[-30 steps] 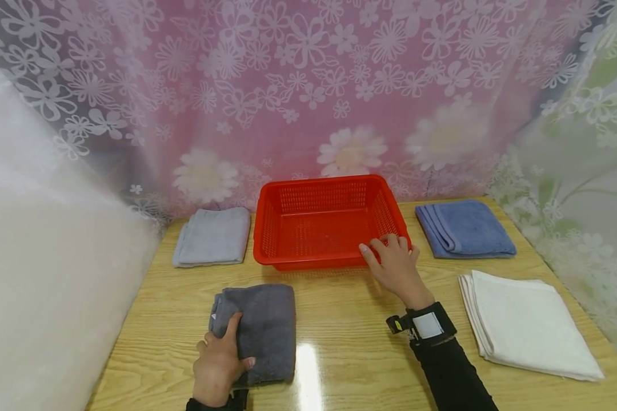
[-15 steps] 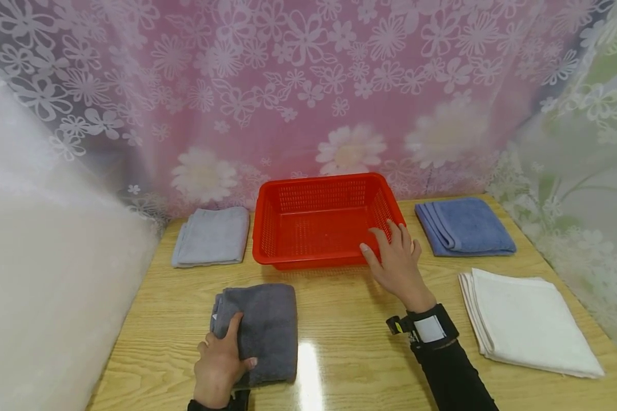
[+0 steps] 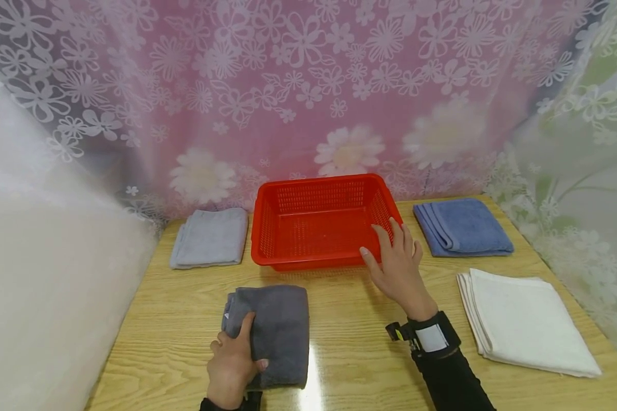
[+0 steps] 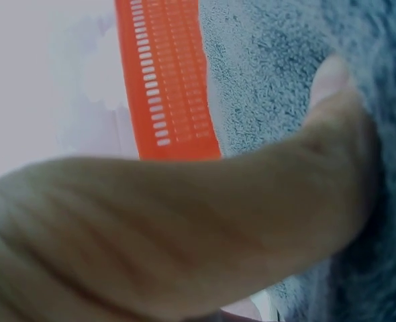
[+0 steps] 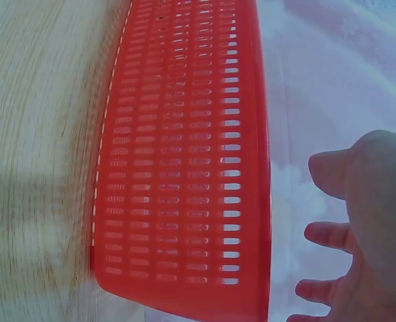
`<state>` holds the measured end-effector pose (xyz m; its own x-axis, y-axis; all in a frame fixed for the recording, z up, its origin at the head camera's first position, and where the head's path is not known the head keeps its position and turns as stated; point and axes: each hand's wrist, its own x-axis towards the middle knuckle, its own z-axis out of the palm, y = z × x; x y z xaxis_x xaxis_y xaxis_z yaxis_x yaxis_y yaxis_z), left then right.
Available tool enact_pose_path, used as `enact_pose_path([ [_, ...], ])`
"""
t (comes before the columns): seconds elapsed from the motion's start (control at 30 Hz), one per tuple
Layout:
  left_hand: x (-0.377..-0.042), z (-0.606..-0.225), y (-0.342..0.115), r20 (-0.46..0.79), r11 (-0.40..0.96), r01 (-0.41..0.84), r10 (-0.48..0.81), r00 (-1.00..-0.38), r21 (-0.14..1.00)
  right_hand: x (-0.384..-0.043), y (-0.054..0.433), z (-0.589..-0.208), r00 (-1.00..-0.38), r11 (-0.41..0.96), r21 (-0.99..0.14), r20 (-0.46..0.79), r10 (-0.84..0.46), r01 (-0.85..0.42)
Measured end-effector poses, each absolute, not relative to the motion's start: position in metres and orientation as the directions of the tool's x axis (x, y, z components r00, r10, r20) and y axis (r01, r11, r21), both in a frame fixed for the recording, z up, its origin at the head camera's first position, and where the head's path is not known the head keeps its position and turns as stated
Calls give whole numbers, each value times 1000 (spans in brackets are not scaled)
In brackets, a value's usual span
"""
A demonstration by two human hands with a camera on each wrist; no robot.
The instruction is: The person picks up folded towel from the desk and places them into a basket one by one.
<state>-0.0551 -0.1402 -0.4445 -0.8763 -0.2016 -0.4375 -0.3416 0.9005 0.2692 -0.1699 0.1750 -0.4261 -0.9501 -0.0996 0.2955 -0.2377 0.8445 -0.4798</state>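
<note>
My left hand point(image 3: 231, 362) grips a folded dark grey towel point(image 3: 283, 337) at its left edge, near the front of the table. Its thumb presses into the pile in the left wrist view, where the towel point(image 4: 258, 74) fills the right side; the fingers under the cloth are hidden. Behind the towel stands a red plastic basket point(image 3: 319, 264) with slotted walls and nothing inside. Over its front right corner hovers my right hand point(image 3: 401, 274), fingers spread and loosely bent. In the right wrist view these fingers stand apart from the rim of the basket point(image 5: 178, 161).
A folded light grey towel point(image 3: 211, 237) lies left of the basket. On the right are a folded blue towel point(image 3: 463, 227) and, nearer, a folded white towel point(image 3: 529, 322). A flowered curtain point(image 3: 313, 85) hangs behind the wooden table point(image 3: 159, 319).
The left hand and dark grey towel have moved slightly right. My right hand's fingers have come off the basket's rim and straightened. The basket's right side has shifted slightly left.
</note>
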Motion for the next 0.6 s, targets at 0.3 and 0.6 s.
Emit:
enact_pose_path([
  [0.3, -55, -443, -130, -415, 912, -321, -197, -889, 255, -161, 174, -426, -936, 835, -484, 339, -97, -262],
  [0.6, -53, -444, -122, -409, 913, -318, -196, -891, 256, -153, 170, -425, -922, 829, -480, 374, -105, -288],
])
